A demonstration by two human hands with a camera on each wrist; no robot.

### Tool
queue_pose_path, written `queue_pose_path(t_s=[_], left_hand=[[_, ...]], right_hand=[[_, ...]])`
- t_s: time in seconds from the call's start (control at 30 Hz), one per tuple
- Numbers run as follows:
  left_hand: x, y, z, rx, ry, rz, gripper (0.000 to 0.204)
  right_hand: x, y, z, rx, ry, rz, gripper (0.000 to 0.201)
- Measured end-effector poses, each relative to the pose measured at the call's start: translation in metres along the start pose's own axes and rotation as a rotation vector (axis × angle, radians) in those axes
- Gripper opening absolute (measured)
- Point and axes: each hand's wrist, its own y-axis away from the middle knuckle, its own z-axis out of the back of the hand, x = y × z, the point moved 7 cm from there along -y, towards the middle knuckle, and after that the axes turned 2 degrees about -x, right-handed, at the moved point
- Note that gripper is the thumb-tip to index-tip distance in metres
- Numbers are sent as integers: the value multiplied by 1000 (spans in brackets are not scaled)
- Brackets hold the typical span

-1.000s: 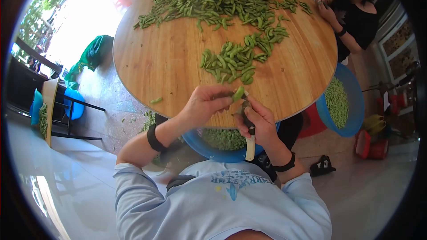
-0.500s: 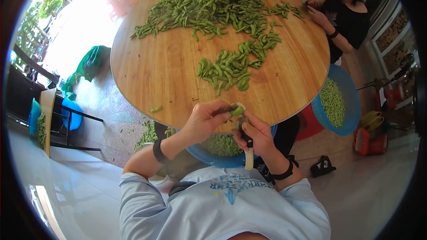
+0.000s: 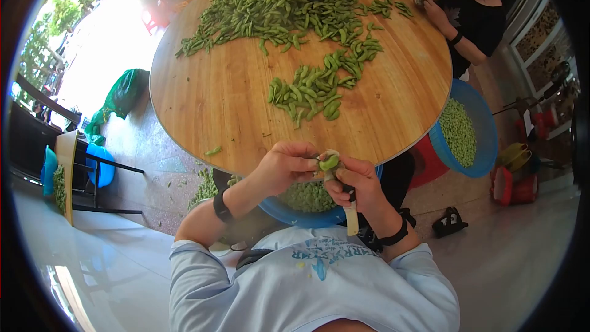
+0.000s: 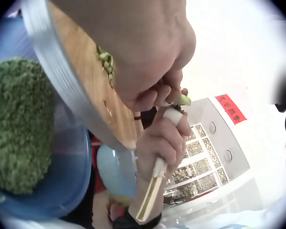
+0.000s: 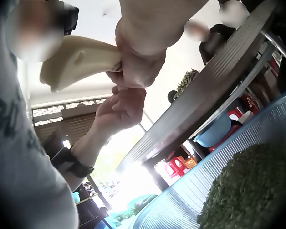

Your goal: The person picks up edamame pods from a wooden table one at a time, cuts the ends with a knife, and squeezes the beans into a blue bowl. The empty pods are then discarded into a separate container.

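Observation:
In the head view my left hand (image 3: 289, 161) pinches a green soybean pod (image 3: 329, 162) between thumb and fingertips, just beyond the table's near edge. My right hand (image 3: 357, 181) meets it there, its thumb and fingertips against the pod. The right fingers curl round a folding knife, whose cream, slotted handle (image 4: 150, 200) sticks out below the fist in the left wrist view. Its blade is hidden by the hands. White wrapping (image 4: 173, 116) covers a right-hand digit. Below both hands stands a blue basin (image 3: 319, 219) of shelled green beans.
A large pile of pods (image 3: 276, 6) and a smaller cluster (image 3: 307, 92) lie on the round wooden table (image 3: 209, 98). Another blue basin (image 3: 485, 138) of beans stands at the right. Across the table, a person in black (image 3: 482, 21) works. Scattered pods (image 3: 203, 189) lie on the floor.
The head view has shifted slightly, so the table sits a little further left. Both hands have come closer together around the pod, which has turned and now lies lower in the view.

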Motion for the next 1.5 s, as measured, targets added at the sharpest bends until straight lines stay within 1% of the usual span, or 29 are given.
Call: queue_pose_path(t_s=[0.03, 0.1, 0.17, 0.2, 0.23, 0.27, 0.3, 0.33, 0.4, 0.53, 0.6, 0.63, 0.7, 0.73, 0.77, 0.8, 0.83, 0.87, 0.9, 0.93, 0.97, 1.0, 1.07, 1.13, 1.2, 1.23, 1.3, 1.43, 1.5], left_hand=[[5, 0, 2, -5, 4, 3, 9], [19, -1, -9, 214, 312, 80, 10], [19, -1, -7, 205, 309, 73, 10], [16, 0, -10, 199, 305, 68, 11], [15, 3, -16, 199, 305, 70, 11], [1, 6, -12, -10, -136, -165, 12], [-19, 14, -12, -221, -578, -397, 15], [-19, 13, -10, -220, -581, -397, 15], [-36, 37, -44, -187, -1438, -1121, 25], [-32, 40, -48, -248, -1576, -1086, 33], [-33, 42, -45, -293, -1476, -1150, 23], [-34, 43, -44, -291, -1477, -1152, 23], [-34, 33, -25, -292, -1097, -861, 14], [-36, 33, -27, -293, -1094, -860, 14], [-27, 21, -9, -339, -693, -523, 13], [-6, 15, 2, -368, -289, -187, 13], [-3, 16, 3, -375, -286, -187, 13], [-4, 17, 3, -386, -470, -265, 15], [-4, 19, 2, -394, -657, -337, 16], [0, 21, 4, -399, -656, -331, 16], [-8, 26, -5, -396, -857, -518, 17], [-14, 32, -16, -387, -1056, -709, 17], [-13, 37, -21, -381, -1106, -728, 18], [-12, 43, -27, -378, -1156, -742, 20], [-6, 43, -27, -374, -1119, -635, 23], [-6, 45, -27, -375, -1118, -635, 23], [6, 41, -23, -319, -1085, -444, 24], [8, 46, -25, -305, -1157, -453, 25], [12, 54, -35, -162, -1244, -596, 26]], right_hand=[[-3, 1, 0, 38, -92, -39, 31], [-10, 2, -1, 77, -186, -81, 31], [-16, 2, -2, 114, -342, -114, 30], [-16, 1, -3, 115, -341, -116, 30], [-16, -1, 2, 2, -319, -103, 29], [-17, -1, 7, -110, -297, -87, 29], [-18, -2, 6, -111, -299, -83, 29], [-20, -3, 6, -124, -291, -90, 27], [-24, -4, 7, -135, -283, -97, 25], [-30, -4, 3, -142, -360, -117, 20], [-30, -5, 0, -153, -359, -110, 19], [-29, -5, -1, -146, -346, -83, 21], [-27, -5, -2, -142, -332, -58, 22], [-23, -5, 1, -161, -202, -14, 23], [-19, -5, 3, -177, -71, 30, 25], [-21, -5, 6, -175, -70, 26, 25], [-17, -5, 14, -205, 200, 102, 26], [-13, -4, 16, -230, 469, 176, 28], [-17, -7, 14, -227, 464, 166, 28], [-2, -6, 7, -294, 750, 421, 30], [11, 0, -5, -358, 1036, 683, 33], [12, 0, -5, -358, 1036, 682, 33], [15, 2, -11, -356, 1275, 705, 40], [13, 3, -15, -337, 1306, 733, 41], [10, 4, -17, -312, 1340, 763, 41], [8, 5, -16, -303, 1366, 808, 40], [8, 6, -16, -289, 1392, 854, 39], [-1, 5, -9, -235, 1359, 744, 32], [-4, 7, -9, -210, 1378, 719, 29]])
